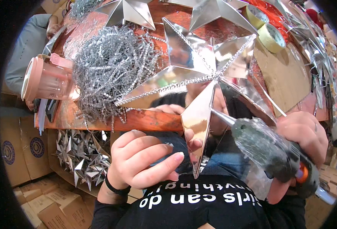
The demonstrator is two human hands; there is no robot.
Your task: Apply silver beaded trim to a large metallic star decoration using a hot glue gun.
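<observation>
A large mirror-finish silver star [153,89] lies at the table's near edge, one point jutting out over my lap. Strips of silver beaded trim run along three of its ridges. My right hand [304,133] grips a dark glue gun [265,147] wrapped in clear film. Its metal nozzle touches or nearly touches the ridge of the star's near point. Beside that point, my left hand [145,158] is held in the air, fingers loosely curled and apart, with nothing visible in it.
A tangled heap of silver bead trim [115,68] sits left of the star, by a pink-lidded clear cup [48,78]. More silver stars [128,13] lie at the back. Tape rolls [271,38] and cardboard [284,76] are at right. Small stars [86,160] fill a box below.
</observation>
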